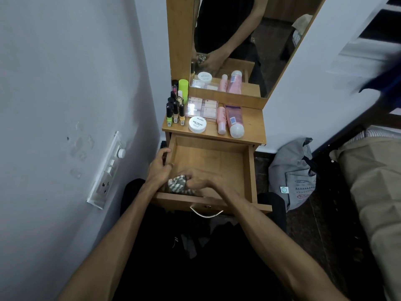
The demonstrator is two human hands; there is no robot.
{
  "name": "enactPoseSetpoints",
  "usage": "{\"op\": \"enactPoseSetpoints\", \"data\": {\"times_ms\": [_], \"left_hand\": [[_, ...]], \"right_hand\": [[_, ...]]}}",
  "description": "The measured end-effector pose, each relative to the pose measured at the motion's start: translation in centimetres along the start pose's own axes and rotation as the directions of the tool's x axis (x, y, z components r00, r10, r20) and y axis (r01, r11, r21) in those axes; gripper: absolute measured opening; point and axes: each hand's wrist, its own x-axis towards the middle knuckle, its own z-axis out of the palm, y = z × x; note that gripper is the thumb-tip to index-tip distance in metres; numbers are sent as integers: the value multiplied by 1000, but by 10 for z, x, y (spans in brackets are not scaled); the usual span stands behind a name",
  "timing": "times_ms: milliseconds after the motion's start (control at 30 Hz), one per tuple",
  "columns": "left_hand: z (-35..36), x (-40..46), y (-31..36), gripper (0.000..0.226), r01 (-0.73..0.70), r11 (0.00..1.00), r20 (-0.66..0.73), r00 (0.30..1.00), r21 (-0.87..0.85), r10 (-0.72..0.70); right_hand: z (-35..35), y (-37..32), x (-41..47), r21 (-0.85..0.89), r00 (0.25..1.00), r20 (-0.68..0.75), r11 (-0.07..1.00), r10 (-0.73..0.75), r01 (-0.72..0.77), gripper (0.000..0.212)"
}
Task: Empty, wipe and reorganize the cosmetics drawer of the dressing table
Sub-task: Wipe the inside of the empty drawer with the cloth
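- The right hand covers most of the striped cloth, and the drawer front wall hides the cloth's lower edge.
- The left hand fingertips curl over the drawer's left wall, out of sight.
- Small print under "NAIL POLISH" on the white tub is too small to read.
- The nail polish bottles overlap, so their number is unclear.
- A blurred dark blue shape is cut off by the right edge.

Both forearms are bare from the elbows down to each grip, with no sleeves, watch or bracelets showing. The left hand wears a thin ring on one finger. Behind the right hand, the lap is covered in dark black clothing.
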Motion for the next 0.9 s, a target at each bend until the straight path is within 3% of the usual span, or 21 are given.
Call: {"op": "enactPoseSetpoints", "data": {"times_ms": [167,300,433,667,800,900], "left_hand": [[2,2,-3,43,-7,1000,7,1000,27,7],[3,3,-3,45,-3,999,11,1000,54,2],[3,3,-2,48,-2,997,18,1000,83,1],[0,-2,0,50,-25,990,28,999,138,22],[-2,-6,3,51,-37,983,36,999,181,31],[0,-9,4,59,-61,964,3,998,260,62]], "right_hand": [[-21,32,-20,-104,991,97,991,91,-81,34],[-28,56,-40,-63,981,82,983,176,-171,33],[-35,74,-61,-69,960,92,964,263,-258,50],[-40,97,-81,-104,941,61,940,333,-325,36],[-40,90,-86,-220,940,32,920,339,-324,52],[-43,81,-88,-343,950,1,892,314,-294,51]]}}
